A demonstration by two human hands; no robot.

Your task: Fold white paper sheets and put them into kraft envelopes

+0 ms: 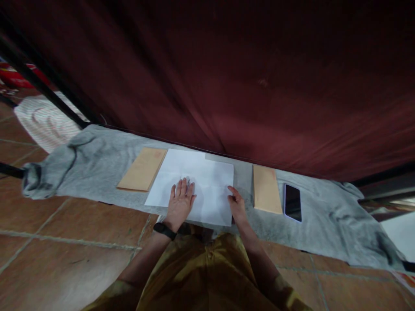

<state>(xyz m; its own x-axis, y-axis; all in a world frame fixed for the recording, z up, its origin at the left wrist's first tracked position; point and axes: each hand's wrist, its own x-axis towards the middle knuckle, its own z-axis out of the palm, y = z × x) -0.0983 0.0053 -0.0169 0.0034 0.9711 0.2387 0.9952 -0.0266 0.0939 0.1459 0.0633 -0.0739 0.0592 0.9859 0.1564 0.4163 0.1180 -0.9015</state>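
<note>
Paper (197, 168) just below frame centre | my left hand (181, 202) flat on it, fingers slightly spread | my right hand (237, 204) at its right edge, can't tell if I'm pinching it

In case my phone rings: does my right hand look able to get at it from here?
Probably yes. The phone lies uncovered to the right of the right hand; only a flat tan item lies between, low enough to reach over.
</note>
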